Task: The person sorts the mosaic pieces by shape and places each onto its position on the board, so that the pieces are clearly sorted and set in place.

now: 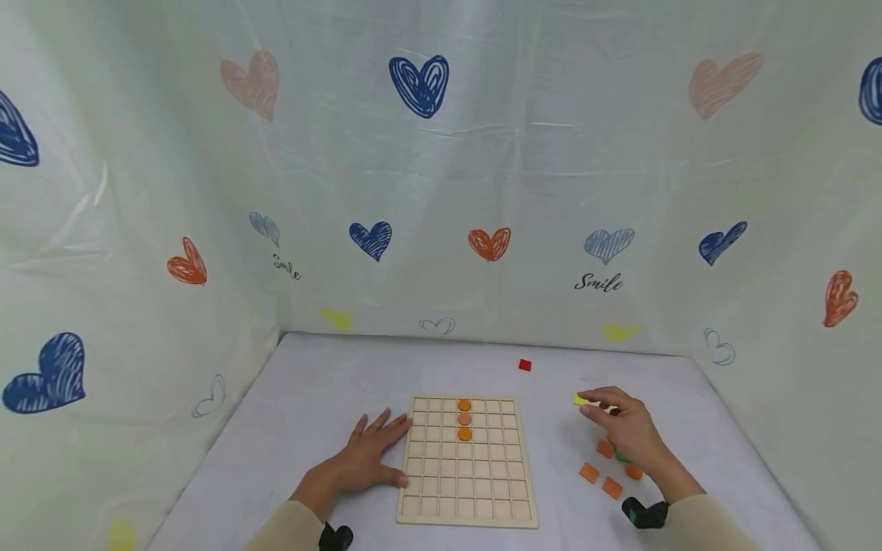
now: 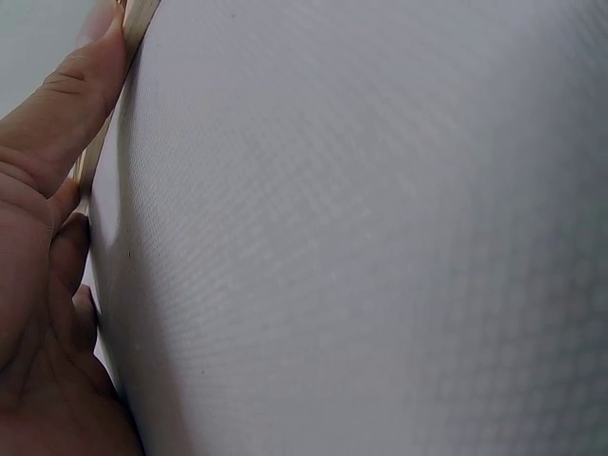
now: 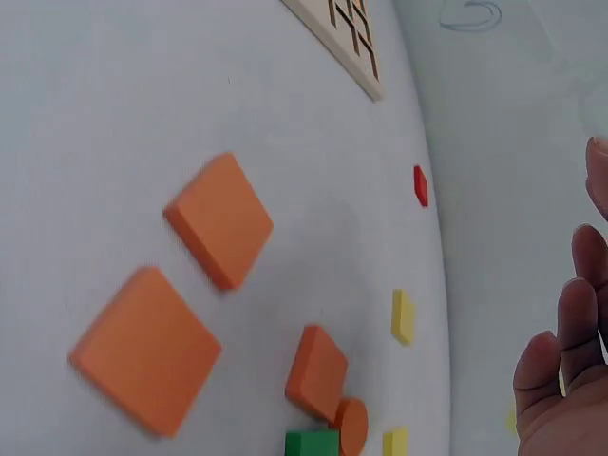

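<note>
A wooden grid board (image 1: pixel 467 525) lies on the table with three orange round pieces (image 1: pixel 465 419) in one column at its far end. My left hand (image 1: pixel 368 457) rests spread against the board's left edge; in the left wrist view its thumb (image 2: pixel 71 104) touches the board's side. My right hand (image 1: pixel 630 425) is over the loose pieces at the right, fingers and thumb apart. Near its fingertips lies a yellow piece (image 1: pixel 579 399), on the table in the right wrist view. I see nothing held between the right fingers (image 3: pixel 579 323), though part of the hand is out of frame.
Orange square pieces (image 3: pixel 147 351), a green piece (image 3: pixel 312 443), an orange round piece (image 3: pixel 351 426) and another yellow piece (image 3: pixel 395 442) lie around the right hand. A red square (image 1: pixel 525 365) sits beyond the board. A heart-printed curtain (image 1: pixel 441 168) surrounds the table.
</note>
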### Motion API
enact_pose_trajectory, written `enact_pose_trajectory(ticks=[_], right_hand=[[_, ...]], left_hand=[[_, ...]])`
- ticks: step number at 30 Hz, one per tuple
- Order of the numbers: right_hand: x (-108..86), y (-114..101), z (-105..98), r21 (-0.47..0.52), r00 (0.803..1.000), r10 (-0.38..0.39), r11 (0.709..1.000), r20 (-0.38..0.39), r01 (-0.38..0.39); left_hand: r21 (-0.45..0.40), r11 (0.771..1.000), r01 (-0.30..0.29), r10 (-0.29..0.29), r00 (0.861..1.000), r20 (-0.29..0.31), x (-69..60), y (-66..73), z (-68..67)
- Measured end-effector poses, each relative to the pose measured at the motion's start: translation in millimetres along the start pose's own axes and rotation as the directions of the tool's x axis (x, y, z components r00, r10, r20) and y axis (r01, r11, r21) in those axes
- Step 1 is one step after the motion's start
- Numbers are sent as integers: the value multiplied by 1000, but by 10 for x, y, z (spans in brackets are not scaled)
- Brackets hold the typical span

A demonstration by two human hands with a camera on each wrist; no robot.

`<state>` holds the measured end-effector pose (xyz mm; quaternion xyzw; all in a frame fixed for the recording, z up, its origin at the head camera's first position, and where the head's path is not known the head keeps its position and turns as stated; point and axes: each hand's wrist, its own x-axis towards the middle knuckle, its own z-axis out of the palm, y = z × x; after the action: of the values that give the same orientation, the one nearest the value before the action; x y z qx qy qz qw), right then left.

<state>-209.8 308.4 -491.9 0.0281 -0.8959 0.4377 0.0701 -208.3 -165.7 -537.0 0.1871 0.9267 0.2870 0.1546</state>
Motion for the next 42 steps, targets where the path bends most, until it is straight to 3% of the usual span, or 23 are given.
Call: enact_pose_trajectory(ticks=[10, 22, 28, 35, 42], right_hand=[[-75, 276, -428, -166, 990, 120, 980, 75, -106], [-154, 732, -611, -261, 965, 230, 946, 126, -192], [-202, 890, -641, -269, 961, 243, 942, 133, -201], [-194, 911, -576, -281, 954, 274, 931, 122, -232], [-162, 935, -490, -344, 959, 267, 913, 92, -221]], left_hand=[[-16, 1000, -11, 11, 1000, 13, 6, -25, 7], [-10, 1000, -1, 1, 1000, 16, -15, 17, -7], [-2, 1000, -4, 4, 1000, 15, -17, 23, -12], [-8, 1000, -7, 7, 1000, 21, -6, 1, -2], [-10, 1000, -6, 6, 1000, 21, -12, 6, -13]])
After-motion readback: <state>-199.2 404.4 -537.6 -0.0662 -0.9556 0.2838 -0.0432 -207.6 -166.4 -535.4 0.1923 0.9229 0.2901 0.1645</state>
